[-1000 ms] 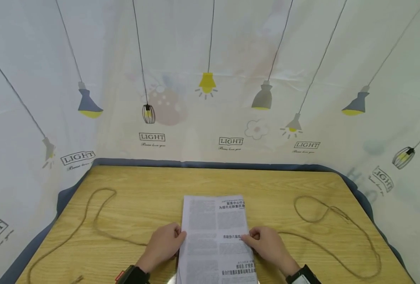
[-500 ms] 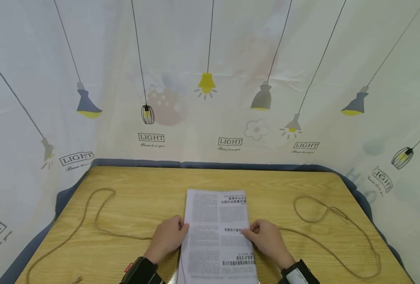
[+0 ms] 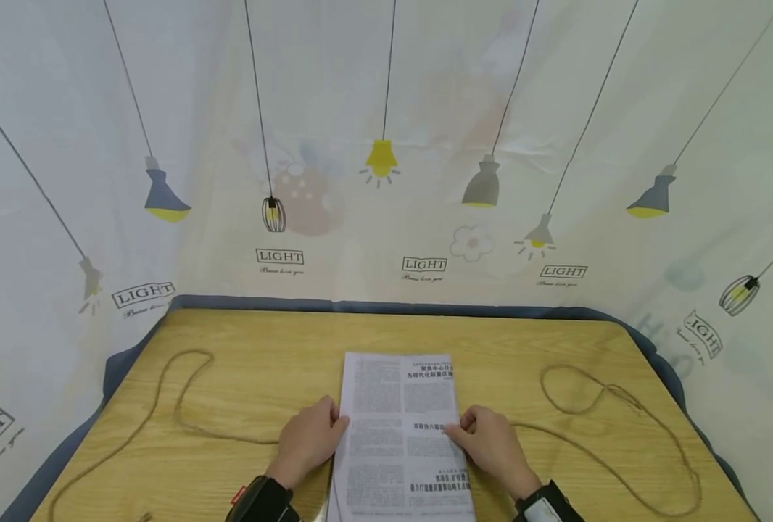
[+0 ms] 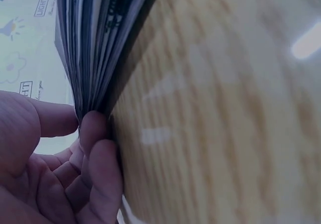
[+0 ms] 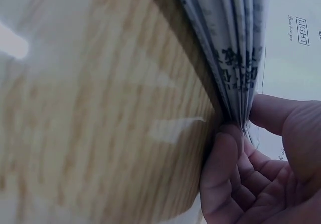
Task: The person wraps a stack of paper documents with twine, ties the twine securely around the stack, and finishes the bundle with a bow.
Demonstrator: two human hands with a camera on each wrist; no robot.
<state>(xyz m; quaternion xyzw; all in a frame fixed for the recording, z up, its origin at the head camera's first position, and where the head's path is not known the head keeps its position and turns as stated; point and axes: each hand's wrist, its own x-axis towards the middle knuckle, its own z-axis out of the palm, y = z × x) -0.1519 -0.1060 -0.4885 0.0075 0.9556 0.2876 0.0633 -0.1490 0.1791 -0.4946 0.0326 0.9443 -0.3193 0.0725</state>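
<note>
A folded stack of newspaper (image 3: 401,428) lies on the wooden table (image 3: 282,348), near its front middle. My left hand (image 3: 309,437) grips the stack's left edge, thumb on top and fingers under, as the left wrist view shows with the paper stack (image 4: 95,43) between thumb and fingers (image 4: 98,148). My right hand (image 3: 491,440) pinches the right edge the same way; in the right wrist view the paper layers (image 5: 230,58) sit between thumb and fingers (image 5: 220,169). A long brown twine (image 3: 184,406) runs under the stack and loops out to both sides.
The twine loops wide on the right (image 3: 595,399) and trails toward the front left corner. A white curtain (image 3: 386,145) printed with lamps encloses the table on three sides. A blue cloth edge (image 3: 125,355) borders the tabletop.
The newspaper and both hands have slid a little away from me over the table, then held almost still. The grip on both edges is unchanged.
</note>
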